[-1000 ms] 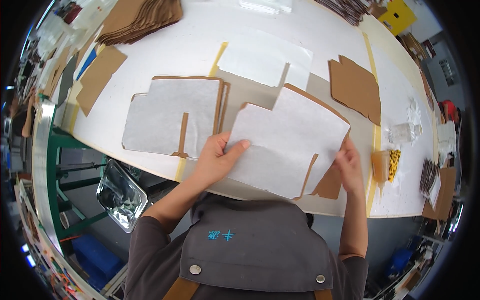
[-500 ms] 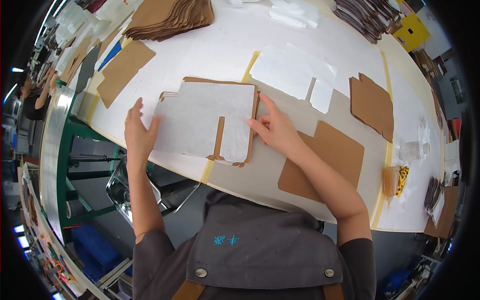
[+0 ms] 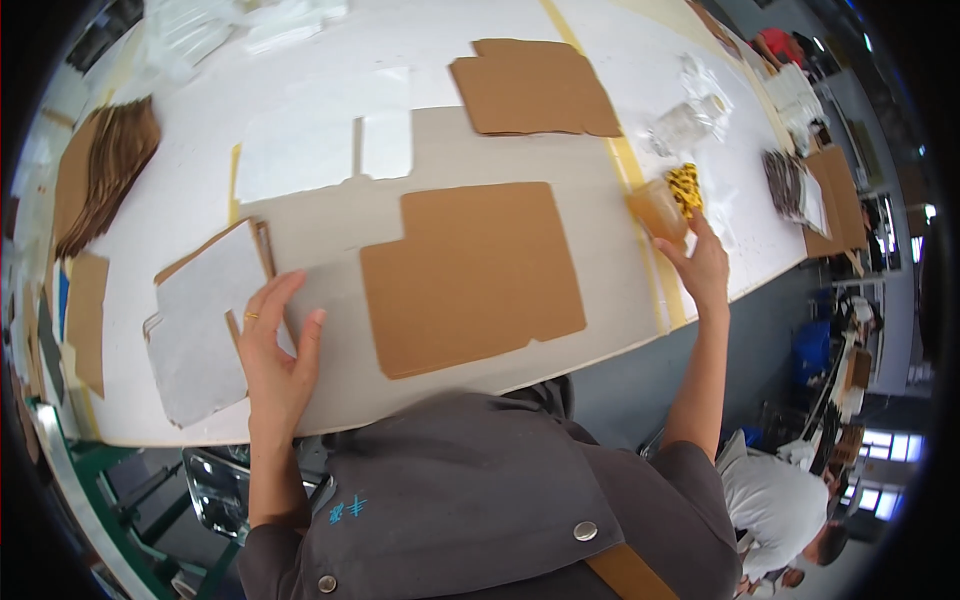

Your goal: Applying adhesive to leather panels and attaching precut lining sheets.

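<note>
My left hand [image 3: 275,350] is open, thumb and fingers spread, at the right edge of a stack of notched brown pieces topped by a white sheet [image 3: 195,320]. At the right, my right hand [image 3: 700,270] reaches to an amber, translucent block [image 3: 657,213] with a yellow-and-black patterned wrap [image 3: 685,188] at one end. Its thumb and fingers are apart at the block's near side; a firm grip does not show. Between my hands lies a flat brown notched piece [image 3: 475,275] on a grey mat [image 3: 320,240].
Beyond the mat's middle lie white notched sheets [image 3: 300,155] and a brown stack [image 3: 535,90]. A crumpled clear plastic bag [image 3: 690,120] sits past the block. Brown piles [image 3: 110,170] stand at the far left. Another person [image 3: 775,500] in white is at the lower right.
My view has turned right. My right hand has left the white-topped stack and moved right to the amber block. My left hand is now at that stack's right side.
</note>
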Motion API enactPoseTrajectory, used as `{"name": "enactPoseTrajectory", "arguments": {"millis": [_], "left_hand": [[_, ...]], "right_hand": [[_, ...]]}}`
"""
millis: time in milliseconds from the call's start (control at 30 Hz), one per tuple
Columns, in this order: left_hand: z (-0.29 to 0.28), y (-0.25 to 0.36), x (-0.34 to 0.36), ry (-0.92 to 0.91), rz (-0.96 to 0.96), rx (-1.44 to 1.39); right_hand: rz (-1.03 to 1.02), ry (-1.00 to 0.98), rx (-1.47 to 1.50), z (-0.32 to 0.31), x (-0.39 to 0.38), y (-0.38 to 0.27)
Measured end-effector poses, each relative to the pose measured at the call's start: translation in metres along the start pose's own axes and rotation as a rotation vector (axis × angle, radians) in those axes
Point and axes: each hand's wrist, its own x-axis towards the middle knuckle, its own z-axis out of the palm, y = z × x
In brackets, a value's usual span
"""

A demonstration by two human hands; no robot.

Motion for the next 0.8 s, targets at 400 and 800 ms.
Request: {"name": "enactPoseTrajectory", "arguments": {"millis": [400,800], "left_hand": [[0.114,0.118,0.041,-0.546,-0.046,-0.655],[0.105,0.101,0.033,-1.064,-0.135,-0.723]], "right_hand": [[-0.841,0.155,-0.084,-0.02,-0.032,-0.076],[0.099,0.218,0.148,0.05,0.068,0.048]]}}
